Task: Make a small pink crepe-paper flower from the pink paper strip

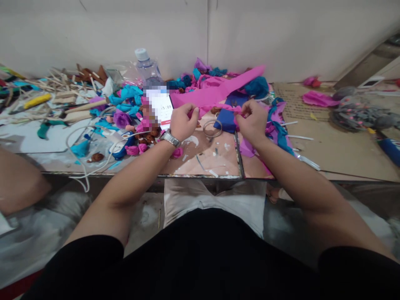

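A narrow strip of pink crepe paper [218, 107] is stretched between my two hands, above the table. My left hand [184, 121], with a metal watch on the wrist, pinches its left end. The other end is in the closed fingers of my right hand [252, 121]. Just behind the strip lies a wider pink paper sheet [215, 92]. Below it are a roll of tape [213, 128], seen as a ring, and a dark blue piece [226, 120] of unclear kind. A lit phone [162, 106] leans beside my left hand.
A plastic bottle [148, 68] stands at the back. Purple and blue paper scraps [123, 118], a white cable [84, 162] and wooden sticks [84, 106] crowd the left. At right lie cardboard [308, 141] and a grey bundle [353, 112]. Another person's arm [18, 179] is at far left.
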`<state>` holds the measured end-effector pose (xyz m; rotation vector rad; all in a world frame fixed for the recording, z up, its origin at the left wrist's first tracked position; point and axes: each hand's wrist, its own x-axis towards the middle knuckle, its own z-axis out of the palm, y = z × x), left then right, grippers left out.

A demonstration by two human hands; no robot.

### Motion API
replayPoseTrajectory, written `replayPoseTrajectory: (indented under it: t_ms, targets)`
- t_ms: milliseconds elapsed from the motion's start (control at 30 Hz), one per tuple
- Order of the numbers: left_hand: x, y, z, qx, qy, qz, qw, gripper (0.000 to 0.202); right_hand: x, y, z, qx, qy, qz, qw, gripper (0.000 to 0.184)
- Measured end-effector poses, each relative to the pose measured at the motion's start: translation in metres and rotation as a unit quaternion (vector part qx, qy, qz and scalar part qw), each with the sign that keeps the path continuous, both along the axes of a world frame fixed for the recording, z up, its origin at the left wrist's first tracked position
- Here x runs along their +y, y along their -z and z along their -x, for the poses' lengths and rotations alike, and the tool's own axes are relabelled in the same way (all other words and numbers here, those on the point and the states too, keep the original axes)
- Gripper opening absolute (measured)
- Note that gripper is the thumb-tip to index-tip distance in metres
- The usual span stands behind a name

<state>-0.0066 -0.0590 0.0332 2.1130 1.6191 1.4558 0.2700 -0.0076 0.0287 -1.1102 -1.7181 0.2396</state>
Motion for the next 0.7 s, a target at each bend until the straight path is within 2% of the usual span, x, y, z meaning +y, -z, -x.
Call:
replayPoseTrajectory:
  t_ms: [100, 333, 433, 600, 700]
  targets:
    - [-0.003, -0.002, -0.002, 0.004, -0.054, -0.027, 0.998, 0.044, 0.01, 0.002, -0.005, -0.002, 0.008, 0.01, 1.0, 0.03]
    - [-0.007, -0.006, -0.006, 0.02, -0.035, -0.028, 0.999, 0.04, 0.036, 0.023, -0.013, 0.004, -0.004, 0.001, 1.0, 0.038]
    - [-0.009, -0.004, -0.007, 0.059, 0.015, -0.009, 0.998, 0.032, 0.034, 0.023, -0.013, 0.002, -0.032, -0.03, 0.999, 0.043]
    - [-0.012, -0.001, -0.009, 0.164, 0.157, 0.004, 0.974, 0.026, 0.025, 0.012, -0.012, -0.006, -0.032, -0.04, 0.999, 0.045]
    - [-0.013, -0.003, -0.01, 0.18, 0.161, 0.006, 0.97, 0.028, 0.026, 0.013, -0.011, -0.007, -0.064, -0.03, 0.997, 0.044]
